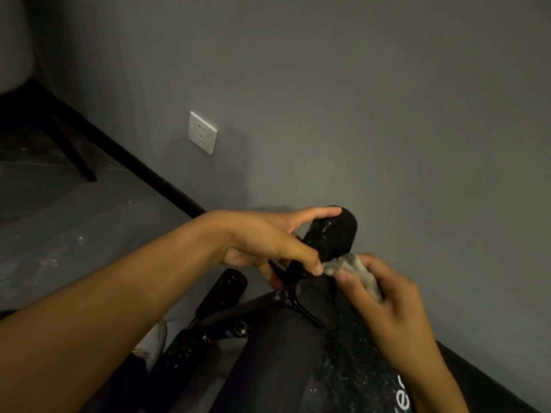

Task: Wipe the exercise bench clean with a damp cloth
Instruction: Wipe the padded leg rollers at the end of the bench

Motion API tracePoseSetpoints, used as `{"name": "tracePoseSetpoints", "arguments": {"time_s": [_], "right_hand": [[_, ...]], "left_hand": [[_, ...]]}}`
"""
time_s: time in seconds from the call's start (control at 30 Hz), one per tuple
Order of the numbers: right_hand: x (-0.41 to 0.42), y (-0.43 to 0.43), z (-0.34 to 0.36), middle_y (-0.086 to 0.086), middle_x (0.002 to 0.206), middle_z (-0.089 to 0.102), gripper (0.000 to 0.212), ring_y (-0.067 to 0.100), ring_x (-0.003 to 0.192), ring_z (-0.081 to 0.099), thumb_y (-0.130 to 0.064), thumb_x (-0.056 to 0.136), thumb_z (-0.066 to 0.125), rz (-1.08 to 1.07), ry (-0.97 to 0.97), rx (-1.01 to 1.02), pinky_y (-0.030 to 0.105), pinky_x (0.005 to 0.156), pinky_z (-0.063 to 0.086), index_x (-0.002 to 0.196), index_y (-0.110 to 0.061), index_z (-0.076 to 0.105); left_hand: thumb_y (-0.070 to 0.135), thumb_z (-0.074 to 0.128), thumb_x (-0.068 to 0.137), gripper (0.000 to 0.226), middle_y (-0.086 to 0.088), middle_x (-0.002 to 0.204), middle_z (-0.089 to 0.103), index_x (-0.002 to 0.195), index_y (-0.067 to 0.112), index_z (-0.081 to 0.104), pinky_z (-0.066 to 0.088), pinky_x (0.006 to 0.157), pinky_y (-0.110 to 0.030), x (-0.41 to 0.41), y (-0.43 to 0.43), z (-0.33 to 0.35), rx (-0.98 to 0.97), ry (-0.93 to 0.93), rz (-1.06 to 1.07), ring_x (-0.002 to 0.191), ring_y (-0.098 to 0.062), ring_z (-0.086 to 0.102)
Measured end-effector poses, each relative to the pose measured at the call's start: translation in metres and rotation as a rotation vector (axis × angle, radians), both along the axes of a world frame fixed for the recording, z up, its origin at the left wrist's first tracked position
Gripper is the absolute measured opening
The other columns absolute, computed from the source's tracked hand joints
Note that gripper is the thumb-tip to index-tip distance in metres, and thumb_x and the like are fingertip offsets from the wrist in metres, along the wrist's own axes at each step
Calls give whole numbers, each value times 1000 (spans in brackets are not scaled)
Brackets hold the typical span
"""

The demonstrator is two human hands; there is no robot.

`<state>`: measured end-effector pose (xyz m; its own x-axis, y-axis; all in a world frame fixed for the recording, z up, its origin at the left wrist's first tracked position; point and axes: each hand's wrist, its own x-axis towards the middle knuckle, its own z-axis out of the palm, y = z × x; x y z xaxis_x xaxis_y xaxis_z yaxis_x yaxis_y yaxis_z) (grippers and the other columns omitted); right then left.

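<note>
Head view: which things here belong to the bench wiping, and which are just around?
In the job:
- grey cloth, bunched in the right hand
- black foam roller, steadied by the left hand
- speckled bench pad

Just around:
- white wall socket
- dark chair leg
- second foam roller, lower left, untouched

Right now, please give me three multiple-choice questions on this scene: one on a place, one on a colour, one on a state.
1. Where is the wall socket?
A. on the grey wall, left of the hands
B. on the floor
C. on the bench

2. What colour is the foam roller?
A. red
B. black
C. white

3. What does the right hand hold?
A. nothing
B. a bottle
C. the cloth

Answers: 1 A, its white plate sits on the wall; 2 B, dark foam with pale specks; 3 C, fingers close on bunched grey fabric.
</note>
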<state>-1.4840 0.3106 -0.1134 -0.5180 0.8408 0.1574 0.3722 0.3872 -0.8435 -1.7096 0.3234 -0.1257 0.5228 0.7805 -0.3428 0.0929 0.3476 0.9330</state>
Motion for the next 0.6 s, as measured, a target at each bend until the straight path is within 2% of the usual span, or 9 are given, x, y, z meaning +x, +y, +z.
{"name": "tracePoseSetpoints", "arguments": {"time_s": [0.07,0.17,0.23,0.3,0.4,0.5,0.57,0.6], "right_hand": [[2,6,-1,2,76,69,6,1,67,58,-20,86,70,4,-15,4,15,59,45,91,-19,73],[-8,38,1,-11,77,66,7,0,69,60,-20,89,73,-75,-170,205,9,62,41,95,-23,71],[-19,60,3,-17,77,63,7,-1,70,59,-23,91,72,-164,-264,341,9,62,39,98,-23,71],[-25,67,4,-17,78,64,4,-1,71,60,-26,93,69,-220,-288,391,13,62,41,97,-25,69],[-21,42,3,-12,71,64,3,1,62,57,-24,95,66,-166,-183,280,13,57,40,95,-23,69],[-10,11,2,-5,74,70,8,-2,64,58,-22,89,66,-49,-9,50,14,58,44,93,-18,72],[-8,15,0,-3,76,72,10,0,66,61,-24,86,68,-41,-18,40,15,59,46,92,-18,73],[-9,24,-1,-5,77,71,11,-1,67,62,-26,87,69,-78,-67,104,13,61,45,93,-18,73]], "left_hand": [[-3,71,90,96,-17,124,67,147,63,31,60,86,-51,-1,2,1,-15,-33,-15,110,-38,71],[-10,72,86,97,-11,109,70,145,58,37,61,74,-43,4,4,-2,-30,-74,21,91,-28,75],[-9,77,82,100,-15,116,70,144,58,37,60,82,-52,10,3,-4,-21,-65,56,101,-35,74],[-9,77,81,101,-13,121,68,145,57,35,58,89,-55,15,2,-4,-11,-51,101,106,-35,73],[-8,80,78,100,-6,126,64,145,53,39,63,81,-48,21,0,-5,24,-26,148,104,-28,73],[-1,88,68,103,-1,135,61,140,58,44,58,93,-60,23,1,-7,53,-16,149,115,-28,70],[0,89,69,102,0,137,59,140,59,44,56,95,-63,21,2,-7,48,-25,136,117,-28,68],[-1,88,72,102,0,137,59,142,58,43,56,95,-62,20,2,-5,46,-25,125,117,-28,68]]}}
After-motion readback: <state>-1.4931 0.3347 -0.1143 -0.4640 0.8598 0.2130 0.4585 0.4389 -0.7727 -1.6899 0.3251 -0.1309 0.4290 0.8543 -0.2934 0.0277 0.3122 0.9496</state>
